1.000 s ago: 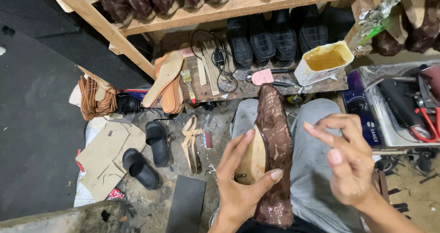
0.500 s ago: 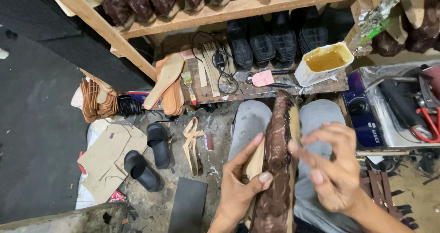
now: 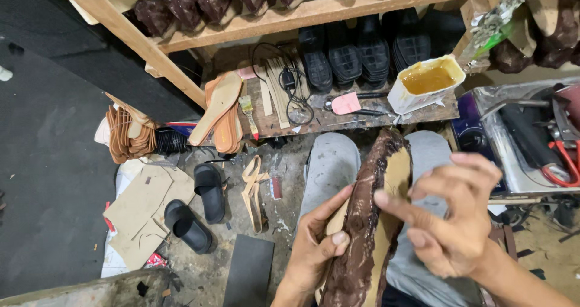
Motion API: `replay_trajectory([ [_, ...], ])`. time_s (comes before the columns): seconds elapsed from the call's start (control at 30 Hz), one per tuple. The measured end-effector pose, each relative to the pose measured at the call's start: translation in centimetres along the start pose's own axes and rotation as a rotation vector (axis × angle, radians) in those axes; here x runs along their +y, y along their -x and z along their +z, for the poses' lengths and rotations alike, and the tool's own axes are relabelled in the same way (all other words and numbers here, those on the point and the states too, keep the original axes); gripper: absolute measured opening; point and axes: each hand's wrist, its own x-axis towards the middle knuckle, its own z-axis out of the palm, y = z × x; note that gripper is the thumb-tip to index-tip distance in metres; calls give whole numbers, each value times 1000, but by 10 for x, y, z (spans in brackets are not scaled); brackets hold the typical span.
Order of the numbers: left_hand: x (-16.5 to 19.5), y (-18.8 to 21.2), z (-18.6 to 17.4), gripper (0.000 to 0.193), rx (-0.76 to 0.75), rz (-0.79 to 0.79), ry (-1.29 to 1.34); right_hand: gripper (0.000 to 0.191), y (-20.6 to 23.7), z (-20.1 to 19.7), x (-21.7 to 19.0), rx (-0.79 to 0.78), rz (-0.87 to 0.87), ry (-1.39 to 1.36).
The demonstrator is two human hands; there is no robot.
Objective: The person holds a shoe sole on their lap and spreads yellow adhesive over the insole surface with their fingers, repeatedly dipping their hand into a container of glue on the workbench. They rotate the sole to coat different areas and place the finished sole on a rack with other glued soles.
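Two hands work one sole (image 3: 374, 222) over the lap: left hand (image 3: 314, 252) grips its edge; right hand (image 3: 453, 216), fingers loosely spread, presses on top. Best to press evenly along the brown covering.

Left hand (image 3: 314, 246) is gripping a shoe sole (image 3: 368, 222): dark brown cover looking rough, patterned, slightly glossy; tan inner face looking matt, smooth. Shelf (image 3: 314, 11) and bench (image 3: 338, 116) are showing raw, scuffed wood. Black slippers (image 3: 199, 207) are looking matt rubber. Glue tub (image 3: 426, 83) is looking like stained white plastic, glue glossy.
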Motion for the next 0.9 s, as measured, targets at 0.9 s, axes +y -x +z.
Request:
replay_trajectory([
  [0.9,-44,-41,-55,83,318,362,-362,47,10,74,238,-238,496,108],
])
